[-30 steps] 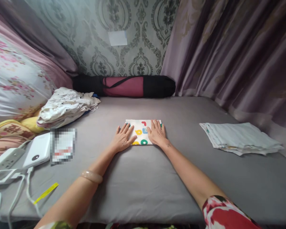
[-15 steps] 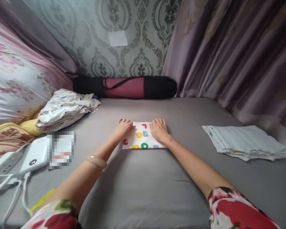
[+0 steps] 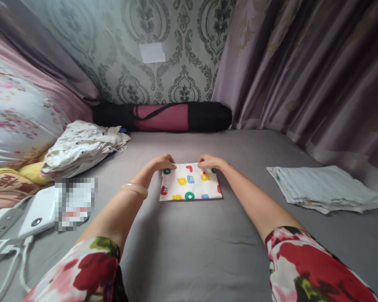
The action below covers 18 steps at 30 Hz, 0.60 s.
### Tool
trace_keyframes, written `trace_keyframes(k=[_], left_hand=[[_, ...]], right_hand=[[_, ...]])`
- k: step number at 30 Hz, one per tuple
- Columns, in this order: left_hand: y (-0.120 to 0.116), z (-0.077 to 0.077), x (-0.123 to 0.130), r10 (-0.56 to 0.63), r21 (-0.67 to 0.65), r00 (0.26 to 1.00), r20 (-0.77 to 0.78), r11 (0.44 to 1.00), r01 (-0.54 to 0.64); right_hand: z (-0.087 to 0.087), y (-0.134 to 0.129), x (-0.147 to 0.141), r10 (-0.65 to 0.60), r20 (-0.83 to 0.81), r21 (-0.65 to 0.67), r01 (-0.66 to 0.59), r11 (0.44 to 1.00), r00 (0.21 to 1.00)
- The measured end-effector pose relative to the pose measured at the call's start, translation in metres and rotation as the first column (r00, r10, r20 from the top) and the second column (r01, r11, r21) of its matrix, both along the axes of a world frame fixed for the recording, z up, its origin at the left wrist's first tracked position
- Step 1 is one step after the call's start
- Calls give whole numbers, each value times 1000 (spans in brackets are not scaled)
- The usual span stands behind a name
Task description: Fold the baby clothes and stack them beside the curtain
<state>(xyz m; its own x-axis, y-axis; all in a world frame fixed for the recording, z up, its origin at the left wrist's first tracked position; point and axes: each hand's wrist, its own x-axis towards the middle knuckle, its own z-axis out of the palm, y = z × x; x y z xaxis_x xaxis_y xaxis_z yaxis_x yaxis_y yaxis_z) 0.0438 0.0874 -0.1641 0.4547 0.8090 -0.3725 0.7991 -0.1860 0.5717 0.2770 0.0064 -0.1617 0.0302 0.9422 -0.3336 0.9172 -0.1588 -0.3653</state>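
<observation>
A folded white cloth (image 3: 190, 182) printed with colored letters lies flat on the grey sheet in the middle. My left hand (image 3: 165, 161) pinches its far left corner, thumb on top and fingers curled behind the edge. At the far right corner, my right hand (image 3: 210, 161) grips the cloth the same way. Both hands rest low at the sheet, and the fingertips behind the cloth are partly hidden.
A stack of pale cloths (image 3: 324, 188) lies at the right. Crumpled white fabric (image 3: 82, 147), a white power bank (image 3: 40, 209) and a power strip (image 3: 1, 222) with cables are at the left. A black and maroon bag (image 3: 162, 117) lies along the wall.
Both hands have gone from lying flat over the cloth's sides to pinching its far corners. More of the cloth's printed surface shows, and the view has shifted slightly.
</observation>
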Motion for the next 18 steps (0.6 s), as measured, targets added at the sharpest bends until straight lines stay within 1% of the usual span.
trace_keyframes(k=[2, 5, 8, 11, 12, 14, 16, 18], left_hand=[[-1, 1, 1, -6, -23, 1000, 19, 1000, 6], [-1, -2, 0, 27, -43, 997, 79, 999, -23], [0, -6, -5, 41, -58, 978, 204, 998, -29], [0, -3, -13, 13, -79, 943, 332, 997, 14], [-1, 1, -16, 2, -88, 932, 362, 996, 32], [-4, 13, -21, -28, -104, 917, 398, 992, 75], [-9, 31, -26, -89, -126, 906, 414, 980, 154], [-17, 52, -29, -177, -148, 892, 416, 955, 258]], right_hand=[[3, 1, 2, 14, -32, -36, -15, 999, 999], [9, -1, 2, 29, -67, -42, -32, 999, 997], [18, -9, 2, 43, -104, -16, -44, 999, 994], [27, -19, 6, 57, -159, 43, -51, 998, 986], [30, -22, 8, 63, -191, 61, -52, 997, 980], [38, -29, 13, 71, -283, 85, -49, 995, 957], [47, -37, 18, 70, -397, 76, -43, 996, 915], [61, -45, 21, 69, -507, 43, -55, 998, 859]])
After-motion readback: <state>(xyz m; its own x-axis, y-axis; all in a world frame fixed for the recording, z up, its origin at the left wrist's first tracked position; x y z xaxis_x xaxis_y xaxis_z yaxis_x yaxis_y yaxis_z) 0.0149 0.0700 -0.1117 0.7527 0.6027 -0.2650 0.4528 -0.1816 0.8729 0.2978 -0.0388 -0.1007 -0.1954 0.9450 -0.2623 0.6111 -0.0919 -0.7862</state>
